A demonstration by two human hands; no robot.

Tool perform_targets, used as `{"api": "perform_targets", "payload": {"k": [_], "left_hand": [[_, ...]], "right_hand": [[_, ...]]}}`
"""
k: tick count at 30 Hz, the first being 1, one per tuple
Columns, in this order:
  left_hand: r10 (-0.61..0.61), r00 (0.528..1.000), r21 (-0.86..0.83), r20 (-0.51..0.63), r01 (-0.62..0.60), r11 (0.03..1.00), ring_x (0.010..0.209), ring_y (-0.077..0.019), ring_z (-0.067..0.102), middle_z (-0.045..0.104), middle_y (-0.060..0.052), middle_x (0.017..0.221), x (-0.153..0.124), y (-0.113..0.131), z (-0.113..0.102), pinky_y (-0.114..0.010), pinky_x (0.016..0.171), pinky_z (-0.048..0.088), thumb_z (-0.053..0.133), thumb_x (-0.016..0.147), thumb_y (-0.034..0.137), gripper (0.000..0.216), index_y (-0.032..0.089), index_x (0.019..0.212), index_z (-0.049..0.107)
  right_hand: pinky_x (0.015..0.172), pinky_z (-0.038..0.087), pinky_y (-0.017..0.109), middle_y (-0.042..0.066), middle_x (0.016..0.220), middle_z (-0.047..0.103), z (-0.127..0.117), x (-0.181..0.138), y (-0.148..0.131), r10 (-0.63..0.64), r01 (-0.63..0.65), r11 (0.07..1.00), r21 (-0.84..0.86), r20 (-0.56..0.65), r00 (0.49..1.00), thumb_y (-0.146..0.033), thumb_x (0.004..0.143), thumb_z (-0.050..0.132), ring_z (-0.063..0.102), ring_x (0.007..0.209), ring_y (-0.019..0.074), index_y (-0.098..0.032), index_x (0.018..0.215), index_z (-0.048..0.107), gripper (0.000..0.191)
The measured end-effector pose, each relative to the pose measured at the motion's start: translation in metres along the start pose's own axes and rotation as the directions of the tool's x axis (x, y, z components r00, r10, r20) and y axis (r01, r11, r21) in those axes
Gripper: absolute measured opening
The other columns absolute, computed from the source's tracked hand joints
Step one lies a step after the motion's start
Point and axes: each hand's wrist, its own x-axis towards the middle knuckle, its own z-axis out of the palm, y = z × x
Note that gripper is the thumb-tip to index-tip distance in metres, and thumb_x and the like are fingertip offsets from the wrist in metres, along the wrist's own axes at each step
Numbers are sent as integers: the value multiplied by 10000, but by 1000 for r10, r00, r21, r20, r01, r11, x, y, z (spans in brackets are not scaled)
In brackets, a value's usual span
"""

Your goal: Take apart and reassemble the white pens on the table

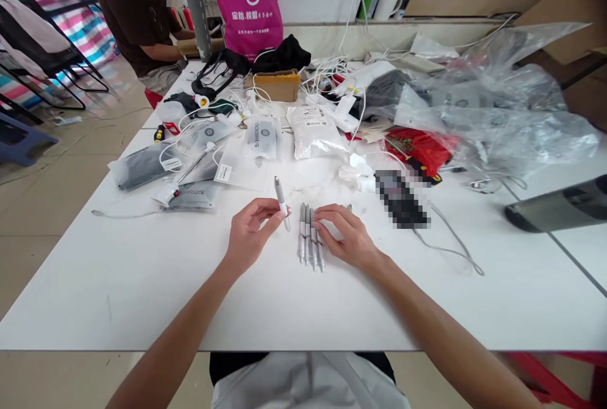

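Note:
My left hand (250, 232) is closed, pinching a white and grey pen (281, 197) between thumb and fingers, tilted upward above the table. To its right lies a row of several similar pens (307, 238), side by side, grey ends pointing away from me. My right hand (345, 235) rests at the right side of this row, its thumb and fingertips closed on the upper part of a pen there. Its palm and fingers hide some of the row, and a small grey tip shows just beyond the knuckles.
Packaged pouches (147, 165), a white plastic packet (315, 132), tangled cables and an open cardboard box (277, 86) crowd the far side. A blurred dark phone-like object (402, 199) and a dark cylinder (559, 205) lie to the right. Another person (137, 23) sits at the far left.

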Motion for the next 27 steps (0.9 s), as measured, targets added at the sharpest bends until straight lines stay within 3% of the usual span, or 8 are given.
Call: {"api": "perform_targets", "payload": {"k": [6,9,12,16,24,27], "left_hand": [[-109,983,-111,148,126,986,1112,-265,746,787,-97,1126,-3,-8,9,-472,1045,588,808,915,387,239,201,1002,687],[-117,978,-103,175,136,985,1075,-245,736,772,-81,1076,-5,-15,14,-450,1045,586,833,894,377,237,200,1001,717],[-113,985,-79,131,124,989,1047,-212,719,753,-73,1135,-5,-21,13,-409,1026,583,834,898,376,268,214,1093,746],[-121,987,-120,105,134,984,1127,-218,705,762,-84,1226,-1,-23,6,-416,1058,567,756,967,414,354,249,1280,738],[-129,974,-268,188,177,947,1268,-289,701,776,-107,1299,1,-19,5,-482,1097,548,761,962,438,363,256,1276,764],[-143,978,-256,155,179,950,1069,-251,753,818,-116,1146,1,-20,5,-428,993,577,804,928,414,263,210,1093,817]], "right_hand": [[909,622,425,96,1185,731,7,-4,-11,130,-150,979,140,144,981,-342,1049,636,718,1039,250,-277,1453,477,439],[794,612,381,86,1088,710,8,-4,-17,119,-151,977,152,203,972,-307,1104,509,698,908,223,-281,1505,446,406],[709,559,349,63,943,637,5,0,-20,108,-145,980,137,246,963,-239,1130,354,628,783,201,-259,1476,485,371],[673,505,331,55,910,614,-1,3,-18,132,-165,980,114,253,958,-233,1133,304,586,733,190,-239,1367,545,337],[579,399,289,-5,756,613,1,-3,-16,168,-205,973,107,282,945,-307,1132,435,515,601,146,-211,1218,613,220],[558,372,275,-17,728,586,4,-4,-17,161,-200,973,119,278,947,-297,1132,445,478,576,130,-202,1190,626,213]]}}
